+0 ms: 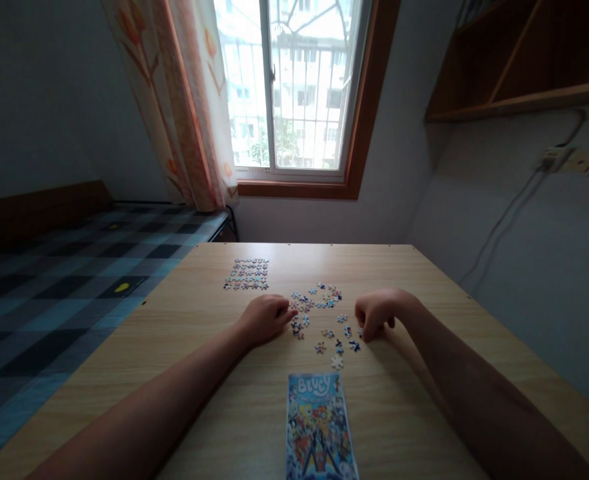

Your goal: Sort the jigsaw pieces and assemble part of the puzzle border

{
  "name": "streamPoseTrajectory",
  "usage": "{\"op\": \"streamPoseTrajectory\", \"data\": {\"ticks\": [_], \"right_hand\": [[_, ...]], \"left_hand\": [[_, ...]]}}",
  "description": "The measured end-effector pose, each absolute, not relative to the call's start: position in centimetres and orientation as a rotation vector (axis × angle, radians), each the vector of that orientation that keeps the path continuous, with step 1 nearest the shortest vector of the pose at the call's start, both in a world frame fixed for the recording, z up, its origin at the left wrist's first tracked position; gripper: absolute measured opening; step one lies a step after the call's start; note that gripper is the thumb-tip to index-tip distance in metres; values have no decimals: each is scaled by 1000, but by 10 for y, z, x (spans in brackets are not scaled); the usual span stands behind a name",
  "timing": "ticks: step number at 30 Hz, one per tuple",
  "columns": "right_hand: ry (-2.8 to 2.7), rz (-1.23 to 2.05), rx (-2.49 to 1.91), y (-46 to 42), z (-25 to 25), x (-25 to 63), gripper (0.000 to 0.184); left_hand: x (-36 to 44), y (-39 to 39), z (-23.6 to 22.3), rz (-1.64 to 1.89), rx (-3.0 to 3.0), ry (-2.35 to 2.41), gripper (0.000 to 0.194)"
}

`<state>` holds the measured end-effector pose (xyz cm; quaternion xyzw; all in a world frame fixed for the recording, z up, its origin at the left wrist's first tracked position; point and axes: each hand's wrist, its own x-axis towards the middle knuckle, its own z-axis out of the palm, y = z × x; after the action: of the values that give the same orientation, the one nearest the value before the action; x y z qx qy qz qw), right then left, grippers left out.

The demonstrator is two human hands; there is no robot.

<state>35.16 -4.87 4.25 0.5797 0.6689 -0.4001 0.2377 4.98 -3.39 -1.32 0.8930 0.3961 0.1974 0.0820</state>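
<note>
Both my forearms lie on a light wooden table [199,400]. My left hand [265,317] rests knuckles up, fingers curled, its fingertips at the left edge of a scatter of small loose puzzle pieces [319,313]. My right hand [377,311] is curled too, fingertips down on the table beside pieces at the scatter's right side. Whether either hand pinches a piece is hidden by the fingers. A joined block of puzzle pieces [247,275] lies farther back on the left. A colourful puzzle picture card [319,427] lies flat near the front edge between my arms.
A bed with a blue and black checked cover [49,293] stands left of the table. A barred window [294,87] with a patterned curtain [184,100] is behind. A wooden shelf [519,60] and a wall socket with cable [554,160] are on the right wall.
</note>
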Motion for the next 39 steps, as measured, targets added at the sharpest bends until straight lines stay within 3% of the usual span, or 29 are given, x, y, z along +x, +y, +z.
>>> {"op": "streamPoseTrajectory", "data": {"ticks": [10, 18, 28, 39], "right_hand": [[1909, -1041, 1428, -53, 47, 346, 18], [2019, -1221, 1343, -54, 52, 350, 14], [2111, -1101, 1654, -46, 49, 375, 19], [2003, -1067, 1671, -51, 39, 351, 9]], "left_hand": [[51, -35, -13, 596, 2698, 1186, 38], [50, -35, -13, 595, 2709, 1196, 37], [50, -34, -14, 594, 2710, 1194, 37], [50, -36, -13, 611, 2700, 1198, 37]]}}
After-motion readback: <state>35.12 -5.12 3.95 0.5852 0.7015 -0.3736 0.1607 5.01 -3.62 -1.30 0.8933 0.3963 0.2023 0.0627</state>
